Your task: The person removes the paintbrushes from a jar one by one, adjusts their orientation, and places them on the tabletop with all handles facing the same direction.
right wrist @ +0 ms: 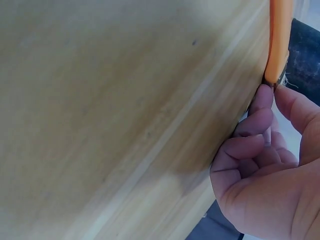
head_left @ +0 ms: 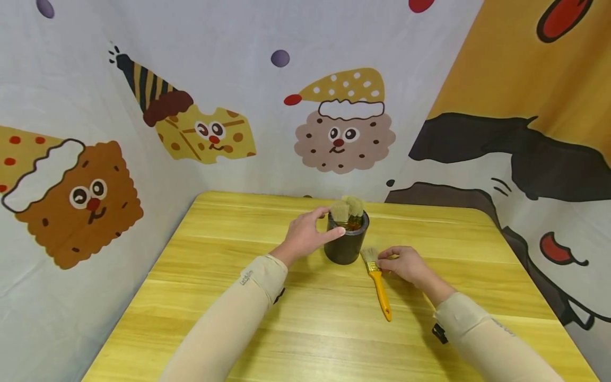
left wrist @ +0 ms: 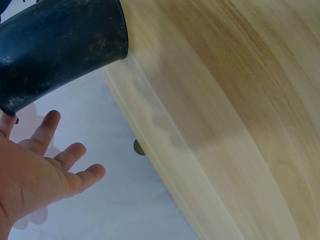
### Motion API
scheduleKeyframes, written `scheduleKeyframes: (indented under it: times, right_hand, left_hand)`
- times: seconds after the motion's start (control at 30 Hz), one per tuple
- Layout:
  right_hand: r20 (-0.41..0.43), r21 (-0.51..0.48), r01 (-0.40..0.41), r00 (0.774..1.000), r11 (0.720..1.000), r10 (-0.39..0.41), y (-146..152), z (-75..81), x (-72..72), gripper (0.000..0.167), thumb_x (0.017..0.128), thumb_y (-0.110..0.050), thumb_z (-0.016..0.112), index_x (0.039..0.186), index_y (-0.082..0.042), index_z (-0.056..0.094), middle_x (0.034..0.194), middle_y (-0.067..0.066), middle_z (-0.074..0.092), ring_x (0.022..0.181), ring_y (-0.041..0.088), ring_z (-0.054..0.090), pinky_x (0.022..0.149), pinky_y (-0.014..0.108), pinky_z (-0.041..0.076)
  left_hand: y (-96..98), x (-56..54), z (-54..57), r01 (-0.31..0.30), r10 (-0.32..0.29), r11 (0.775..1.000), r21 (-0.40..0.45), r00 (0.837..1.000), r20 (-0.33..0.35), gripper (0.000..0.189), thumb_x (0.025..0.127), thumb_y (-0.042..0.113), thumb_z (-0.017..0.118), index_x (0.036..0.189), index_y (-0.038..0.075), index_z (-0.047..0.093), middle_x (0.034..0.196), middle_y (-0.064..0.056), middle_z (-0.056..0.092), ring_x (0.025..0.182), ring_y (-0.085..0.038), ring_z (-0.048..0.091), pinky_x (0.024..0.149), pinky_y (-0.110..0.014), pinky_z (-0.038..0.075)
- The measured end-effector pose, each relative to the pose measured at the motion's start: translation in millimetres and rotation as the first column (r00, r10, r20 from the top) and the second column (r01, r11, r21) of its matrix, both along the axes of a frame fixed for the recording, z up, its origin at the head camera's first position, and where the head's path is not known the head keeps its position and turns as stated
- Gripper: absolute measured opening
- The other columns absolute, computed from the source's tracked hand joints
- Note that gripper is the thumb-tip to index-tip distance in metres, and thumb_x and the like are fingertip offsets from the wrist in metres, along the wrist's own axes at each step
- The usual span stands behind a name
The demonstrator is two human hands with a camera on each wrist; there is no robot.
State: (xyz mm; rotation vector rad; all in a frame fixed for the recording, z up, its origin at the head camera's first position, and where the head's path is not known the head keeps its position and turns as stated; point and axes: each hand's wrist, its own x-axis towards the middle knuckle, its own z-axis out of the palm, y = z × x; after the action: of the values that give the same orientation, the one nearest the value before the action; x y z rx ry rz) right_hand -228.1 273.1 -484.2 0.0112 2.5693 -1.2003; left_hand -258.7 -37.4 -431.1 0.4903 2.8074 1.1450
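Observation:
A black cup (head_left: 342,248) stands upright near the back of the table, holding at least two brushes (head_left: 340,211) with pale bristles upward. My left hand (head_left: 307,233) touches its rim, thumb in front and index finger at the left side; the other fingers spread away from the cup (left wrist: 65,50) in the left wrist view. To the right, a paintbrush (head_left: 380,289) with an orange handle lies with its bristles toward the cup. My right hand (head_left: 406,263) pinches the brush's metal band between thumb and index finger. In the right wrist view the handle (right wrist: 280,40) rises above the fingertips.
The yellow wood-grain table (head_left: 305,339) has rounded back corners. A cloth backdrop (head_left: 229,180) printed with cartoon food figures hangs behind it and along its sides. Both forearms, in beige sleeves (head_left: 229,318), reach in from the front.

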Motion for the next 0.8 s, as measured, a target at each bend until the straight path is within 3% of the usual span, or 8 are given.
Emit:
scheduleKeyframes:
  times: [0.8]
  right_hand:
    - [-0.003,0.001,0.003,1.0,1.0,-0.003,-3.3,1.0,5.0,0.036,0.104,-0.025,0.071,0.127,0.004,0.071,0.101,0.012,0.081,0.09,0.018,0.076,0.078,0.036,0.063]
  left_hand:
    - [-0.2,-0.8,-2.0,0.004,-0.004,1.0,0.006,1.0,0.006,0.081,0.096,0.075,0.063,0.165,0.038,0.041,0.167,0.007,0.047,0.156,-0.036,0.042,0.129,-0.066,0.024]
